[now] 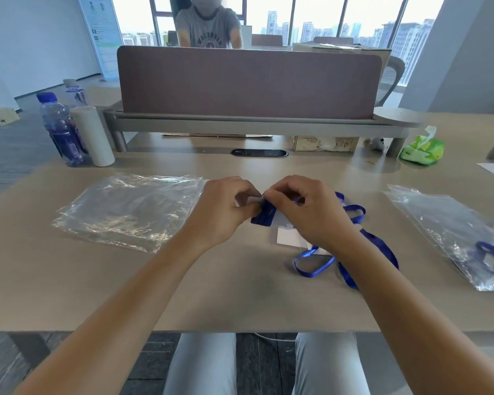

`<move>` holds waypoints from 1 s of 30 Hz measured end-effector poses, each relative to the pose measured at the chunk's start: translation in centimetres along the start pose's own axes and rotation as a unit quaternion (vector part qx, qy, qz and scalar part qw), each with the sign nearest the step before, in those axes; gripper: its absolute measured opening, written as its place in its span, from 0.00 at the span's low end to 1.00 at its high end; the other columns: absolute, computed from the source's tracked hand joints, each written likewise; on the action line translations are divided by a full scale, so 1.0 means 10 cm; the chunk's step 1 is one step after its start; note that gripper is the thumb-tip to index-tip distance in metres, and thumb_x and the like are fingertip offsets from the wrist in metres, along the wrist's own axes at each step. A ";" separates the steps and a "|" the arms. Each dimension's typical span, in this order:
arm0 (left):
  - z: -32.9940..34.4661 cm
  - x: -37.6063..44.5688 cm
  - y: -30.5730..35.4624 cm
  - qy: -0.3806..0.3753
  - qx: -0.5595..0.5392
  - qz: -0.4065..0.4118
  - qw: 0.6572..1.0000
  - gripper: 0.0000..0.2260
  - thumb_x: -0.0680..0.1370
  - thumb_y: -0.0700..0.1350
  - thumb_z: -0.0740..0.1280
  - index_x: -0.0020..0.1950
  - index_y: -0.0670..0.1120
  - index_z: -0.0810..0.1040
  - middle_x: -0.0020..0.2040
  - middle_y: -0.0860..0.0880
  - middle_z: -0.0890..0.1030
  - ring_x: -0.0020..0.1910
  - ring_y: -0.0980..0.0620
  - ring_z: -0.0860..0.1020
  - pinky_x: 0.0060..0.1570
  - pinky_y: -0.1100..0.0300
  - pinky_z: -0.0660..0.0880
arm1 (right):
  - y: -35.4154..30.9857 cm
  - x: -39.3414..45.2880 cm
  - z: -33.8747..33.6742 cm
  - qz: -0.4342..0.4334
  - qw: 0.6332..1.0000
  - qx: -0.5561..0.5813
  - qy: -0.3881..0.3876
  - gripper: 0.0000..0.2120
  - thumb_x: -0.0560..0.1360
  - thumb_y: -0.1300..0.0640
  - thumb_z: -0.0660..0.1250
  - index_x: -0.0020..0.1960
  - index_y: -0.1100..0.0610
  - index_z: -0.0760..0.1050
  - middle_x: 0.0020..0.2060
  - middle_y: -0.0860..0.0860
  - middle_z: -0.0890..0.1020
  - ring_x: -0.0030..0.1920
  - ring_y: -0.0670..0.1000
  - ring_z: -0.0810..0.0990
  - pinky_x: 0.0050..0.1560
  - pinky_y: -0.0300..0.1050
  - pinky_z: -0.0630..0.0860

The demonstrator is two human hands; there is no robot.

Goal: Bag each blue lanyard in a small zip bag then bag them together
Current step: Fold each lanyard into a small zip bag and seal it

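Both hands meet over the middle of the table. My left hand [226, 208] and my right hand [303, 209] each pinch the top edge of a small zip bag [264, 215] that holds folded blue lanyard. Beneath my right hand lies a loose blue lanyard [314, 263] with a clear badge holder and white card [288, 236]; its ribbon loops toward the table's front. At the right edge lies a small zip bag with a blue lanyard inside [468, 246]. Empty clear zip bags [129, 209] lie flat to the left.
At the back left stand a water bottle [60, 129] and a white cylinder [93, 136]. A green tissue pack [422, 148] sits at the back right. A divider screen [248, 81] on a raised shelf spans the back; a person sits behind it.
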State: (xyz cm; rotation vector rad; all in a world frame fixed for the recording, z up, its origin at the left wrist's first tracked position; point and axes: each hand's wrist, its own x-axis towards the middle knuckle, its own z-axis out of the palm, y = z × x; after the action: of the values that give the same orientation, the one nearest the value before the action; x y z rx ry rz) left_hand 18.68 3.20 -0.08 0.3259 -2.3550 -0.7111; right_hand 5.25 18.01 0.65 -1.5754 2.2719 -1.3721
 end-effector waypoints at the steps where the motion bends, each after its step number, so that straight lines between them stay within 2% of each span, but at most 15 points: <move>1: -0.03 -0.02 -0.02 0.005 -0.011 -0.010 1.000 0.03 0.74 0.44 0.76 0.46 0.47 0.85 0.40 0.54 0.83 0.41 0.59 0.79 0.40 0.71 0.71 | 0.00 0.00 0.03 -0.003 1.000 -0.007 -0.016 0.06 0.79 0.48 0.70 0.48 0.50 0.83 0.41 0.42 0.84 0.43 0.42 0.80 0.44 0.35 0.74; 3: -0.07 -0.07 -0.05 0.014 -0.029 -0.024 0.999 0.04 0.74 0.44 0.77 0.46 0.47 0.84 0.40 0.55 0.83 0.42 0.59 0.79 0.42 0.73 0.71 | -0.01 0.03 0.09 -0.021 0.998 -0.037 -0.039 0.05 0.78 0.49 0.72 0.50 0.50 0.82 0.41 0.42 0.83 0.43 0.41 0.78 0.43 0.33 0.72; 7: -0.14 -0.17 -0.13 0.025 -0.026 -0.037 0.999 0.04 0.75 0.43 0.76 0.46 0.46 0.82 0.40 0.55 0.83 0.42 0.57 0.79 0.41 0.73 0.71 | -0.01 0.12 0.23 -0.058 0.995 -0.061 -0.051 0.07 0.80 0.49 0.69 0.51 0.52 0.81 0.43 0.44 0.82 0.44 0.44 0.79 0.46 0.39 0.76; 9: -0.20 -0.21 -0.21 0.009 -0.031 -0.039 0.999 0.04 0.75 0.42 0.76 0.47 0.47 0.82 0.41 0.55 0.83 0.42 0.56 0.80 0.43 0.73 0.71 | 0.01 0.16 0.32 -0.076 0.993 -0.070 -0.060 0.07 0.81 0.48 0.69 0.52 0.52 0.80 0.44 0.44 0.81 0.44 0.44 0.79 0.46 0.37 0.75; 12: -0.27 -0.30 -0.35 -0.014 -0.041 -0.053 0.998 0.03 0.77 0.42 0.74 0.49 0.47 0.82 0.41 0.53 0.84 0.43 0.55 0.80 0.45 0.69 0.73 | 0.03 0.20 0.48 -0.072 0.994 -0.047 -0.072 0.06 0.81 0.48 0.69 0.51 0.51 0.81 0.45 0.43 0.80 0.43 0.41 0.78 0.44 0.32 0.72; 15: -0.29 -0.38 -0.48 -0.004 -0.038 -0.067 0.997 0.01 0.79 0.43 0.72 0.48 0.46 0.81 0.40 0.52 0.83 0.42 0.52 0.80 0.46 0.61 0.75 | 0.04 0.25 0.64 -0.047 0.994 -0.023 -0.100 0.06 0.81 0.48 0.69 0.52 0.49 0.82 0.42 0.41 0.83 0.41 0.40 0.78 0.43 0.32 0.69; 17: -0.31 -0.40 -0.55 0.005 -0.031 -0.068 0.997 0.02 0.79 0.44 0.71 0.47 0.47 0.81 0.40 0.52 0.83 0.42 0.52 0.80 0.47 0.60 0.75 | 0.04 0.29 0.73 -0.047 0.992 -0.031 -0.117 0.10 0.81 0.44 0.67 0.53 0.48 0.83 0.42 0.41 0.84 0.42 0.42 0.78 0.44 0.38 0.72; 20: -0.37 -0.39 -0.61 0.015 -0.026 -0.071 0.997 0.02 0.79 0.43 0.72 0.46 0.48 0.80 0.39 0.53 0.82 0.41 0.55 0.79 0.45 0.66 0.73 | 0.01 0.37 0.78 -0.067 0.987 -0.046 -0.142 0.15 0.79 0.39 0.63 0.52 0.46 0.84 0.42 0.42 0.84 0.44 0.46 0.79 0.47 0.52 0.78; 25: -0.40 -0.34 -0.70 0.035 -0.041 -0.101 0.993 0.10 0.74 0.42 0.77 0.48 0.49 0.77 0.39 0.56 0.81 0.42 0.55 0.80 0.47 0.65 0.73 | 0.03 0.54 0.79 -0.092 0.975 -0.086 -0.181 0.07 0.79 0.46 0.70 0.52 0.47 0.84 0.41 0.41 0.83 0.43 0.44 0.79 0.48 0.54 0.80; 28: -0.34 -0.30 -0.80 0.060 -0.019 -0.112 0.992 0.13 0.74 0.46 0.77 0.54 0.50 0.77 0.44 0.56 0.81 0.46 0.56 0.80 0.50 0.64 0.74 | 0.09 0.60 0.87 -0.096 0.977 -0.115 -0.151 0.09 0.80 0.44 0.67 0.53 0.47 0.83 0.42 0.42 0.83 0.43 0.48 0.80 0.47 0.55 0.81; 30: -0.31 -0.27 -0.90 0.080 0.027 -0.147 0.986 0.20 0.74 0.49 0.77 0.63 0.51 0.75 0.51 0.55 0.80 0.51 0.56 0.78 0.52 0.64 0.74 | 0.14 0.64 0.93 -0.076 0.980 -0.140 -0.117 0.11 0.81 0.44 0.66 0.54 0.49 0.83 0.43 0.45 0.83 0.44 0.49 0.79 0.47 0.51 0.79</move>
State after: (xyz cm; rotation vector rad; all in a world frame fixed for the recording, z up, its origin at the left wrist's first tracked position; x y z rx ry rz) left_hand 23.14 -4.36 -4.61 0.7391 -2.1985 -0.7292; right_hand 5.70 7.36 -3.26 -1.9120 2.3171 -0.8595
